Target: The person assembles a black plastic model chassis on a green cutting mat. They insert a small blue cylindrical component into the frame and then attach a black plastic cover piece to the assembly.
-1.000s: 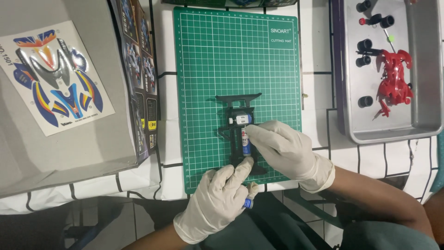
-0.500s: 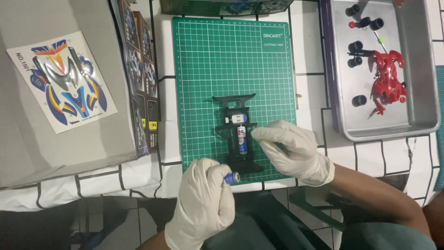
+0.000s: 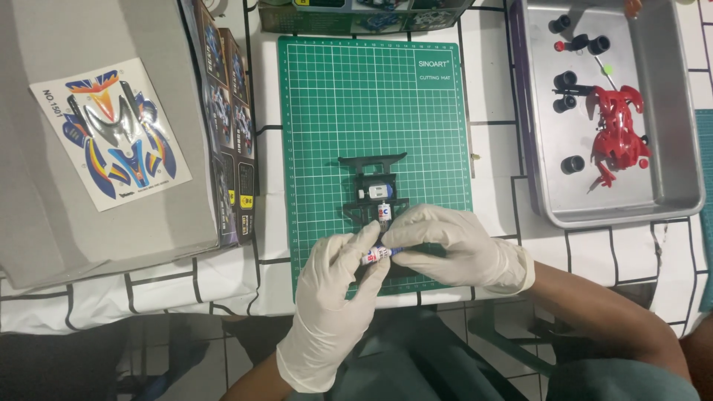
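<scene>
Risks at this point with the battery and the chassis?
1. The small blue-and-white battery is pinched only at gloved fingertips by the left hand and right hand; it may slip.
2. The black toy-car chassis lies loose on the green cutting mat; a push might shift it.

The head view is evenly and fairly brightly lit from above, with soft, short shadows under the gloved left hand (image 3: 334,297) and right hand (image 3: 453,245) on the green cutting mat (image 3: 334,111). The metal tray (image 3: 668,111) gives a dull sheen rather than hard glare, the white gloves sit near overexposure with little surface detail, and the area below the table edge falls into dim shadow. Focus is reasonably sharp across the mat grid and the sticker sheet (image 3: 111,134), while the small battery (image 3: 376,255) between the fingertips is slightly soft, and straight lines bow mildly near the frame edges.
</scene>
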